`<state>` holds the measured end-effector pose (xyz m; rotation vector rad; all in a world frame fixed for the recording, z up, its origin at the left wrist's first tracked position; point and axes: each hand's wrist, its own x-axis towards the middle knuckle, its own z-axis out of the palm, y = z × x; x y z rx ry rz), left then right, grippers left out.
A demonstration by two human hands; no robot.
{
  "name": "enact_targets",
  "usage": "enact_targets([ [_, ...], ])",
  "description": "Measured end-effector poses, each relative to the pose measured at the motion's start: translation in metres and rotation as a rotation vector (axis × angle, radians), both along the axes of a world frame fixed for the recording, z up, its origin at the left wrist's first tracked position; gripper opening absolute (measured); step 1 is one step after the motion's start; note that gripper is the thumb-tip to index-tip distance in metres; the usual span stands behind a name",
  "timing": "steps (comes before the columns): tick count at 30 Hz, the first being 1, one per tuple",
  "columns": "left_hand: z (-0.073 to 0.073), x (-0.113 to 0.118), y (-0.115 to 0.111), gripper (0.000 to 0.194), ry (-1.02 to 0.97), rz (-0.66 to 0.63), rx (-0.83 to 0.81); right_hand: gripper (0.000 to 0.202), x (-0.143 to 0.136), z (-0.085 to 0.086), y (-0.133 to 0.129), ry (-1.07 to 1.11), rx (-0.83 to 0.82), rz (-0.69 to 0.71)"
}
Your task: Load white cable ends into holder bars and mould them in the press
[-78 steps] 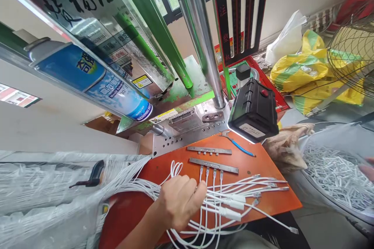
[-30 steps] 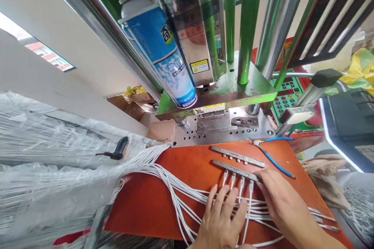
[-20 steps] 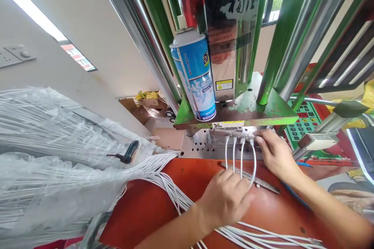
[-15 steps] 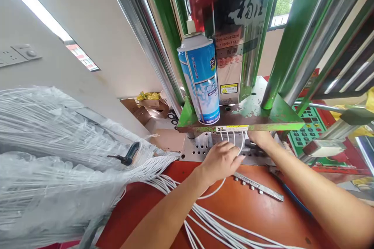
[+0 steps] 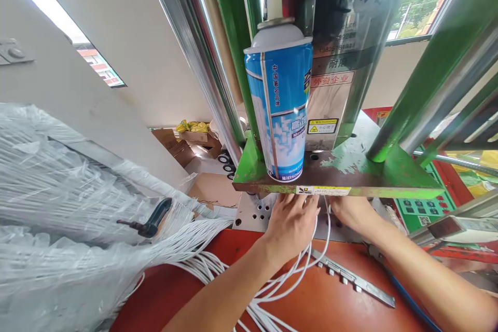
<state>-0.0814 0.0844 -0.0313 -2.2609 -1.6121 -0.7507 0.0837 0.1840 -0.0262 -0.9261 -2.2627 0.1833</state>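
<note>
My left hand (image 5: pixel 292 220) reaches under the front edge of the green press plate (image 5: pixel 397 187). Its fingers are bent close together, the tips hidden, and white cables (image 5: pixel 298 282) come out beside the thumb in loose loops. To its right, my right hand (image 5: pixel 348 210) is also partly under the plate, its fingers out of sight. Below the hands, a metal strip with small pegs (image 5: pixel 356 277) lies on the orange-red table surface (image 5: pixel 338 316). A perforated metal plate (image 5: pixel 249 212) shows left of my left hand.
A blue spray can (image 5: pixel 280 109) stands upright on the press plate. Plastic-wrapped cable bundles (image 5: pixel 70 249) fill the left side, with a dark-handled tool (image 5: pixel 150 220) lying on them. A green control panel (image 5: pixel 422 207) sits at right, and a blue hose (image 5: pixel 412 295) runs along the table.
My left hand has moved forward under the plate, and the cables beside it now hang in slack loops. My right hand stays under the plate. The view has shifted closer.
</note>
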Motion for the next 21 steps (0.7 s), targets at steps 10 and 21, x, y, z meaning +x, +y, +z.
enact_targets([
  [10,-0.037,0.007,0.007,0.047,0.003,0.143,-0.029,0.040,-0.020,-0.034,-0.052,-0.288,0.119,-0.094],
  [21,-0.006,-0.014,-0.012,0.054,-0.109,0.057,-0.038,0.045,0.018,-0.020,-0.064,-0.160,0.140,-0.030],
])
